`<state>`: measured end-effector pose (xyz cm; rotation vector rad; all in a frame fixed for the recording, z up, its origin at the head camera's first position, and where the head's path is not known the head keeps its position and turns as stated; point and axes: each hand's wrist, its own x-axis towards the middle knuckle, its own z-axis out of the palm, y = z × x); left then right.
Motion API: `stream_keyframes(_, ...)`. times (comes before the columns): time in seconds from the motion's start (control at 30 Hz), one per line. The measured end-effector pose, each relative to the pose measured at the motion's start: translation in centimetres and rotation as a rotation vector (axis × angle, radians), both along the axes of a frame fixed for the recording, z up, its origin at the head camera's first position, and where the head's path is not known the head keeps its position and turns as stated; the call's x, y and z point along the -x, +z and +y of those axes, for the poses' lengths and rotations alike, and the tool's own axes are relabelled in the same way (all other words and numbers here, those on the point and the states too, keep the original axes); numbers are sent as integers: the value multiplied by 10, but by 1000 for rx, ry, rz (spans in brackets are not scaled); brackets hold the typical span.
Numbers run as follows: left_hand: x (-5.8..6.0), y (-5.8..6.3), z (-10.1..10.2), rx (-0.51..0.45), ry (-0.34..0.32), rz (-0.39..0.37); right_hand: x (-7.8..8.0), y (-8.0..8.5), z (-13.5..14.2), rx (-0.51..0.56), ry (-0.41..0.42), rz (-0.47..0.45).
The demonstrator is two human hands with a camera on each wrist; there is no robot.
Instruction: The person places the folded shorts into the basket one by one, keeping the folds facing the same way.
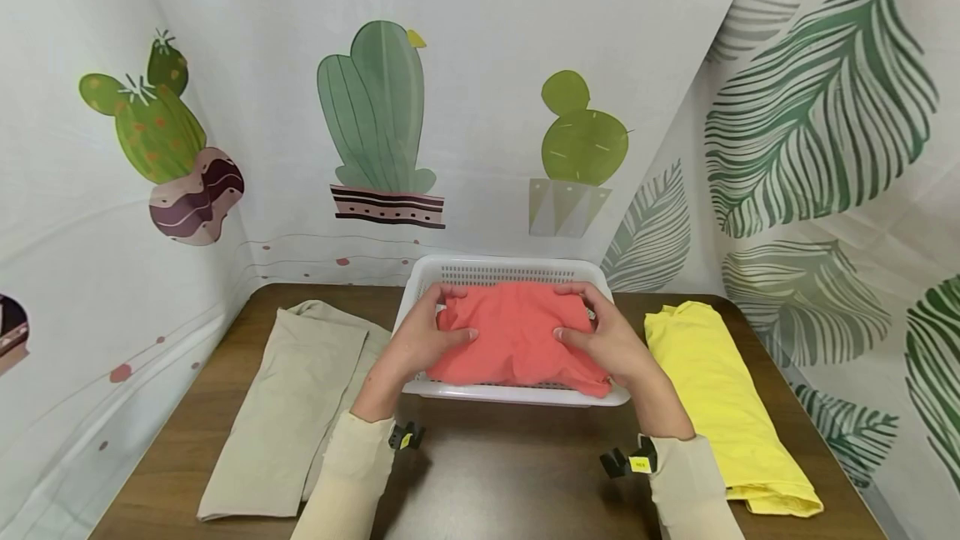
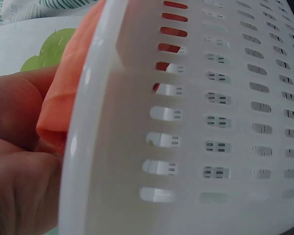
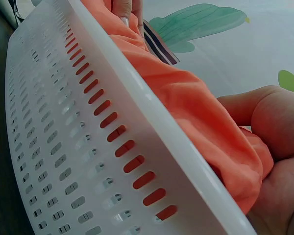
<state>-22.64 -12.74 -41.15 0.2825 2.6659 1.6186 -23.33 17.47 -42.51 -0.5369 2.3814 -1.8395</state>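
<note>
A folded coral-red cloth (image 1: pixel 517 336), perhaps a garment, lies over the top of a white plastic basket (image 1: pixel 517 394) with slotted walls. My left hand (image 1: pixel 427 336) grips its left edge, thumb on top and fingers round the far side. At the opposite edge, my right hand (image 1: pixel 611 340) holds the cloth the same way. In the left wrist view, the cloth (image 2: pixel 71 83) shows above the basket rim beside the left hand (image 2: pixel 19 147). The right wrist view has the cloth (image 3: pixel 186 112) bulging over the rim, pinched by the right hand (image 3: pixel 279 152).
A folded beige cloth (image 1: pixel 288 415) lies on the wooden table (image 1: pixel 465 473) left of the basket. To the right is a folded yellow cloth (image 1: pixel 727 398). Behind the table hangs a white curtain (image 1: pixel 480 107) printed with cacti and leaves.
</note>
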Motion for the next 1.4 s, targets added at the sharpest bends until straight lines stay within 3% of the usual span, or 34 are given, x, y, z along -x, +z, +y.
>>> stream_keyframes(0.57, 3, -6, 0, -3, -10, -19, 1, -2, -2, -100, -30, -24)
stream_keyframes(0.93, 3, -8, 0, 14, -7, -25, -17, 26, -13, -150, -42, -47)
stream_keyframes(1.4, 4, -11, 0, 21, -13, -60, -18, 27, -15, -210, -37, -52)
